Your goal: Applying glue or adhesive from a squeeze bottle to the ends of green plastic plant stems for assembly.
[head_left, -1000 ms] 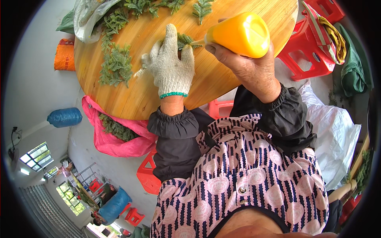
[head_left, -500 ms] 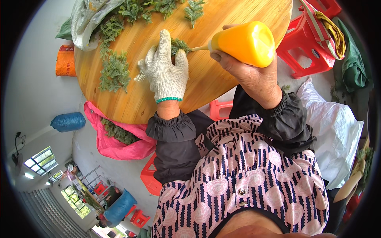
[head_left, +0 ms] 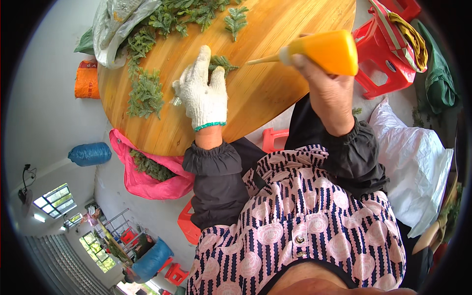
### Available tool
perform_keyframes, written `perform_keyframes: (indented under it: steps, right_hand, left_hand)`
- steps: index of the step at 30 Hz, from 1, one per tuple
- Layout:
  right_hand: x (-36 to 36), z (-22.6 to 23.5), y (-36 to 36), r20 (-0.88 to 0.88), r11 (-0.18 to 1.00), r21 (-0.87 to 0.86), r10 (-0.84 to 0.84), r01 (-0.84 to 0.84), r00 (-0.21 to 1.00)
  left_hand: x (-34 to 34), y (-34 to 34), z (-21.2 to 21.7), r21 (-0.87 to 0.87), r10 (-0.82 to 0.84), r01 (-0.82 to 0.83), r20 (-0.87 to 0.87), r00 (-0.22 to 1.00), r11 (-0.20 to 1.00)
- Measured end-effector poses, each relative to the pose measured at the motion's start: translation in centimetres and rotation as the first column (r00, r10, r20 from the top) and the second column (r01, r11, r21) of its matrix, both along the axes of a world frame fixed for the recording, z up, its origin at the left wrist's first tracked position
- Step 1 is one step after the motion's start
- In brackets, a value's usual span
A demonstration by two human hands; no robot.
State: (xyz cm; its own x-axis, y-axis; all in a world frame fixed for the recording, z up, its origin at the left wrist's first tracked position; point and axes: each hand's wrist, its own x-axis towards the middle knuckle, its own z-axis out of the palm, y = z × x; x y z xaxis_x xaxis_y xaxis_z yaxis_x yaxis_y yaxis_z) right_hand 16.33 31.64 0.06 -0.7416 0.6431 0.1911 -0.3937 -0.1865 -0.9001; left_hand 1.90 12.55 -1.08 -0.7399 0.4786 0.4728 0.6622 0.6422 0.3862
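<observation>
My left hand (head_left: 204, 93), in a white knit glove with a green cuff, lies palm-down on the round wooden table (head_left: 275, 83), pressing on a small green fern-like sprig (head_left: 222, 63). My right hand (head_left: 322, 81) is bare and grips an orange squeeze bottle (head_left: 327, 51) held sideways above the table. The bottle's thin nozzle points left toward the sprig and the gloved fingers, stopping short of them. More green sprigs (head_left: 145, 91) lie in a loose row to the left of the glove.
A pale plastic bag (head_left: 115, 24) with more greenery sits at the table's far left edge. A pink bag (head_left: 147, 172) of sprigs hangs below the table rim. Red plastic stools (head_left: 388, 59) stand to the right, beside a white sack (head_left: 418, 167).
The orange bottle has turned from end-on to sideways, so its nozzle now shows, pointing at the sprig. My gloved hand has stayed pressed on the table.
</observation>
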Motion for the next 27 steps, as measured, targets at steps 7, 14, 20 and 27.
perform_keyframes:
  steps: [7, 14, 20, 27]
  right_hand:
    - [-2.2, -3.3, 3.8, -0.145, 0.931, -0.346, -0.178, 0.118, 0.973]
    - [-2.4, -3.8, 4.3, -0.15, 0.915, -0.391, -0.176, 0.105, 0.973]
    - [-2.9, -3.7, 3.8, -0.19, 0.91, -0.413, -0.13, 0.041, 0.973]
    - [-2.3, -4.1, 4.3, -0.17, 0.905, -0.424, -0.127, 0.043, 0.977]
  left_hand:
    - [0.2, -0.1, 0.5, -0.095, 0.094, -0.113, -0.181, 0.979, 0.989]
    - [-4.2, -8.8, 3.6, 0.328, 0.365, -0.334, -0.038, 0.93, 0.884]
    - [-10.9, -17.3, 3.3, -0.107, 0.681, -0.674, 0.056, 0.73, 0.731]
    - [-9.6, -12.2, 5.4, -0.099, 0.686, -0.704, -0.169, 0.708, 0.703]
